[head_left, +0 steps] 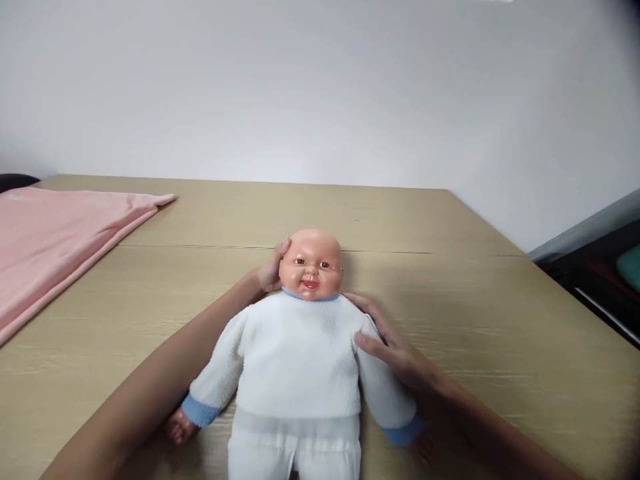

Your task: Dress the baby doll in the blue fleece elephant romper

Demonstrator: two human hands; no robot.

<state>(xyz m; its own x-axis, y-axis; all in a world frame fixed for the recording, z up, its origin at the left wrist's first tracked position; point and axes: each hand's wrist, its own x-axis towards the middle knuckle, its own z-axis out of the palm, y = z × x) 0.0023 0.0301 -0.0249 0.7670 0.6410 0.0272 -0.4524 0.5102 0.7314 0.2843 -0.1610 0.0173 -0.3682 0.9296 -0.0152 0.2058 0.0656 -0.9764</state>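
A baby doll [299, 360] in a white fleece suit with blue cuffs lies on its back on the wooden table [480, 320], head away from me. My left hand [273, 268] cups the side of the doll's bald head, fingers curled against it. My right hand [387, 343] grips the doll's upper arm near the shoulder, thumb on the front of the sleeve and fingers behind it. The doll's legs run out of the bottom of the view.
A folded pink blanket [55, 240] lies on the table's far left. A plain white wall stands behind the table. Beyond the table's right edge sits dark furniture [595, 273] with something teal on it.
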